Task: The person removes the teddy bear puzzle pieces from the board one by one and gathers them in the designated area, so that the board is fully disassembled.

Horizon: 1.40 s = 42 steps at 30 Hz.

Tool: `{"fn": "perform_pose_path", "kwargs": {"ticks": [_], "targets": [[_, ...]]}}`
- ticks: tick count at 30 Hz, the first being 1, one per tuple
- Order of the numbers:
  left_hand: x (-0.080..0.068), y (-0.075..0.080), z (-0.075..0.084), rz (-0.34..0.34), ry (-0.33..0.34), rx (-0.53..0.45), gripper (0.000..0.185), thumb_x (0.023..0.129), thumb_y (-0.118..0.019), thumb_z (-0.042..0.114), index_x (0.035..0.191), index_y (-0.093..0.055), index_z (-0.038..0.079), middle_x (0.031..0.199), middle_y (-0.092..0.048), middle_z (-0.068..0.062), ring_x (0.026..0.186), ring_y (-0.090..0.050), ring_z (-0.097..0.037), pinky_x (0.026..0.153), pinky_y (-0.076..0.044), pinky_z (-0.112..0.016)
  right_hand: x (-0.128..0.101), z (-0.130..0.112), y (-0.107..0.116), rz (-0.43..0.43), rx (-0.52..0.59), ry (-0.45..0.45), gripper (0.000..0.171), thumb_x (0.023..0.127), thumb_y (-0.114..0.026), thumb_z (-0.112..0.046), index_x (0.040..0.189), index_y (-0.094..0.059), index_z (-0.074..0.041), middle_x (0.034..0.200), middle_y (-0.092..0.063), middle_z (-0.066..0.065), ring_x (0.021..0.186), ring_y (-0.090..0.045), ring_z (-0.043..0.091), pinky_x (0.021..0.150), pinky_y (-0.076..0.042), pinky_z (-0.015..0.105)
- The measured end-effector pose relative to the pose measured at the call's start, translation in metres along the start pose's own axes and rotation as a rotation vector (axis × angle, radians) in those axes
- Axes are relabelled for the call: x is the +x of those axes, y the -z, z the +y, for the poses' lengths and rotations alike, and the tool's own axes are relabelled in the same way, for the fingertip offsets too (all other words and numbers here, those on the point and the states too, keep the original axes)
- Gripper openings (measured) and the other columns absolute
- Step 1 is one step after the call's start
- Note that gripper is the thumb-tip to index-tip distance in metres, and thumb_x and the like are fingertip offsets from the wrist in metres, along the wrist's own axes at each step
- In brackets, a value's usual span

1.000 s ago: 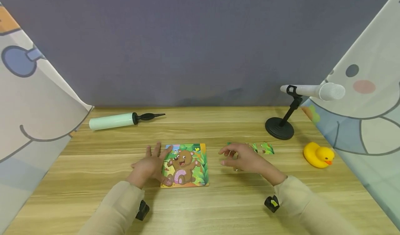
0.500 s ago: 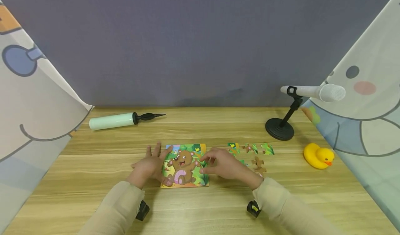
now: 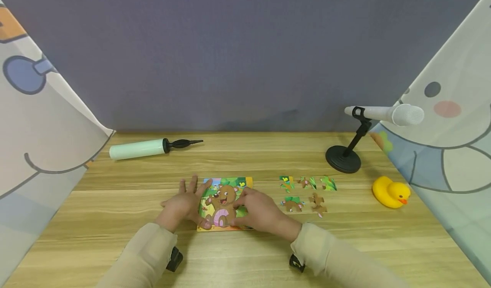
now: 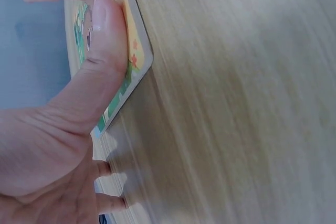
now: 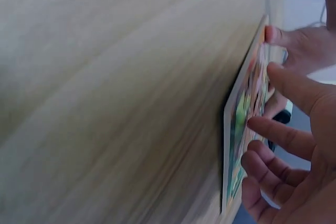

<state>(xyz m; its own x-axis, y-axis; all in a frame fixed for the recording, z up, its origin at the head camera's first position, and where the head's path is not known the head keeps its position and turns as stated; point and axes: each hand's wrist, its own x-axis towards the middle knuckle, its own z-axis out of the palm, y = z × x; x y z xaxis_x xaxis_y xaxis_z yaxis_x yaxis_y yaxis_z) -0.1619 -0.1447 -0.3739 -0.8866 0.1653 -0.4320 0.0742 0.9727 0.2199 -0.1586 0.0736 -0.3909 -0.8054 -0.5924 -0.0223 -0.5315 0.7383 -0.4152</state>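
Note:
A square bear puzzle board (image 3: 227, 185) lies flat on the wooden table (image 3: 245, 156). My left hand (image 3: 186, 200) rests beside its left edge with fingers spread, and the thumb (image 4: 102, 45) presses on the board's near-left corner (image 4: 137, 51). My right hand (image 3: 256, 210) covers the board's right part. Its loosely bent fingertips (image 5: 262, 129) touch the picture (image 5: 242, 111), and I cannot see a piece between them. Several loose puzzle pieces (image 3: 303, 192) lie on the table to the right of the board, apart from both hands.
A pale green hand pump (image 3: 145, 147) lies at the back left. A white microphone on a black stand (image 3: 345, 156) stands at the back right, with a yellow rubber duck (image 3: 389, 190) nearer. Printed cloth (image 3: 42, 122) hangs along both sides.
My right hand has moved left from the loose pieces onto the board's right part, uncovering those pieces. The left hand has stayed where it was.

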Motion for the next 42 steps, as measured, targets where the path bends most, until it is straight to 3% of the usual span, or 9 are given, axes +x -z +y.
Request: {"fn": "perform_pose_path", "kwargs": {"ticks": [7,12,18,24,28,32,42], "targets": [[0.0,0.0,0.0,-0.005,0.003,-0.002,0.126,0.047,-0.079,0.055,0.147,-0.011,0.022,0.149,0.003,-0.022,0.13,0.003,-0.051,0.067,-0.026,-0.08,0.002,-0.007,-0.007,0.069,-0.105,0.053,0.038,0.071,-0.074,-0.044,0.094,-0.072,-0.015,0.089,-0.055,-0.007,0.073,-0.049,0.005,0.06,-0.042,0.018],[0.001,0.001,0.0,-0.01,0.004,-0.001,0.126,0.047,-0.078,0.056,0.147,-0.01,0.022,0.149,0.003,-0.022,0.13,0.003,-0.051,0.066,-0.025,-0.08,0.003,-0.009,-0.008,0.076,-0.105,0.051,0.039,0.068,-0.076,-0.044,0.092,-0.07,-0.014,0.087,-0.052,-0.008,0.074,-0.049,0.005,0.065,-0.043,0.02],[0.0,0.001,0.001,-0.016,0.003,0.005,0.125,0.048,-0.078,0.055,0.147,-0.009,0.021,0.149,0.004,-0.022,0.129,0.004,-0.051,0.067,-0.026,-0.08,0.004,-0.009,-0.009,0.085,-0.112,0.072,0.038,0.067,-0.077,-0.043,0.087,-0.06,-0.017,0.083,-0.048,-0.01,0.072,-0.046,0.004,0.061,-0.041,0.02],[0.0,0.001,0.0,-0.015,-0.002,0.007,0.126,0.047,-0.078,0.055,0.147,-0.009,0.021,0.148,0.004,-0.023,0.129,0.004,-0.052,0.066,-0.025,-0.08,0.005,-0.002,-0.004,0.056,-0.1,0.027,0.035,0.071,-0.074,-0.044,0.093,-0.066,-0.019,0.086,-0.052,-0.007,0.075,-0.048,0.006,0.063,-0.04,0.021],[0.001,0.001,0.001,-0.015,0.0,0.01,0.126,0.047,-0.078,0.055,0.147,-0.009,0.021,0.149,0.004,-0.022,0.129,0.004,-0.051,0.066,-0.026,-0.08,0.005,0.004,0.0,0.039,-0.092,-0.003,0.041,0.069,-0.073,-0.047,0.099,-0.069,-0.019,0.087,-0.051,-0.006,0.073,-0.046,0.005,0.061,-0.039,0.02],[0.002,0.001,0.001,-0.017,0.008,0.012,0.125,0.048,-0.078,0.054,0.147,-0.009,0.021,0.149,0.004,-0.022,0.13,0.003,-0.051,0.066,-0.026,-0.08,0.005,0.006,0.002,0.027,-0.1,0.01,0.05,0.065,-0.075,-0.049,0.104,-0.069,-0.019,0.087,-0.05,-0.006,0.072,-0.044,0.005,0.058,-0.037,0.018],[0.0,0.002,0.001,-0.012,0.004,0.007,0.124,0.048,-0.079,0.053,0.147,-0.01,0.021,0.149,0.002,-0.022,0.13,0.003,-0.051,0.066,-0.026,-0.08,0.009,0.009,0.006,-0.038,-0.059,0.071,0.042,0.068,-0.075,-0.045,0.101,-0.069,-0.02,0.085,-0.049,-0.007,0.068,-0.042,0.004,0.055,-0.039,0.016]]}}
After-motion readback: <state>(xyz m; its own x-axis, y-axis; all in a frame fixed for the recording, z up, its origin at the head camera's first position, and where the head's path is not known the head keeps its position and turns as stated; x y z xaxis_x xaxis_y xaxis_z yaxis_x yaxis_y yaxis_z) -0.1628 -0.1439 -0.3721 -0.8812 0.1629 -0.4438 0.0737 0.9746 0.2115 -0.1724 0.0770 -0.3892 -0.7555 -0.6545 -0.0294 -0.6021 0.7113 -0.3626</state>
